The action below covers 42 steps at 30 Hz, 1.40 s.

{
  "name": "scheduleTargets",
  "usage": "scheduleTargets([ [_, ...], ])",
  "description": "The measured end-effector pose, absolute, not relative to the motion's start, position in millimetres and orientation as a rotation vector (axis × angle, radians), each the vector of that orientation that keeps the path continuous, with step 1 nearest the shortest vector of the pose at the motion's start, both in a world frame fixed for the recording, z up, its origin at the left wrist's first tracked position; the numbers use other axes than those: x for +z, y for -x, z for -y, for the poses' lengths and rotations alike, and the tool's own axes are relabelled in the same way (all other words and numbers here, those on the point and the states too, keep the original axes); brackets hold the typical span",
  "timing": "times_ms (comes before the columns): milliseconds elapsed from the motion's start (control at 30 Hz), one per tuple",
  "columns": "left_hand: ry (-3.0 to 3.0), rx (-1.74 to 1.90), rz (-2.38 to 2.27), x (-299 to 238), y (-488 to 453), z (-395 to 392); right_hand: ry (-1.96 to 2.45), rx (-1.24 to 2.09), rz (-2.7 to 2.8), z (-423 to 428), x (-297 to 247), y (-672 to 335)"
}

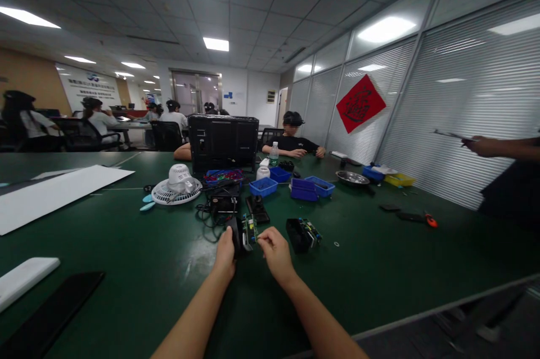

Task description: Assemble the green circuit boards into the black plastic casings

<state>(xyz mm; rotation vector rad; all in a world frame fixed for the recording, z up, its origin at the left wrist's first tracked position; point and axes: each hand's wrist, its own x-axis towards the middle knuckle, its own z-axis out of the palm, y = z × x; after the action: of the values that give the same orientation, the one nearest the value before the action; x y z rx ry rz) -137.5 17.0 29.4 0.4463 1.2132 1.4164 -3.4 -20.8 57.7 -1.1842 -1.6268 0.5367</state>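
My left hand [226, 249] is closed round a black plastic casing [235, 234] above the green table. Beside the casing's right side is a green circuit board [249, 228] with yellow and silvery parts on it. My right hand [275, 251] pinches the near right edge of this board between thumb and fingers. How far the board sits in the casing cannot be made out. Just right of my hands lies another black casing [297, 236] with a second circuit board [312, 232] against it. A black cover piece [257, 210] lies beyond my hands.
A white fan [176, 185], a black adapter box [225, 201] with cables and several blue trays [264, 186] stand farther back. A large black case [223, 142] rises behind them. Orange-handled pliers [430, 220] and a white ring [336, 244] lie right. A person [291, 139] sits opposite; another person's hand [481, 146] holds a tool.
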Motion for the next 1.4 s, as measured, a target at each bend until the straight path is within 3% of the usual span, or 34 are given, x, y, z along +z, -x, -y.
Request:
scheduleTargets([
  [533,-0.332,1.344,-1.132,37,134,-11,1.417,0.844,1.514,12,28,-63],
  [633,-0.332,1.342,-1.119,39,134,-9,1.579,0.728,1.588,14,32,-66],
  [867,-0.341,1.319,-1.122,36,129,-9,1.724,0.025,1.863,36,60,-44],
  [1133,-0.409,1.377,-1.034,29,117,-2,1.655,0.309,2.026,38,76,26],
  [1400,-0.845,1.646,-1.35,23,135,-13,1.89,0.045,2.025,23,60,30],
])
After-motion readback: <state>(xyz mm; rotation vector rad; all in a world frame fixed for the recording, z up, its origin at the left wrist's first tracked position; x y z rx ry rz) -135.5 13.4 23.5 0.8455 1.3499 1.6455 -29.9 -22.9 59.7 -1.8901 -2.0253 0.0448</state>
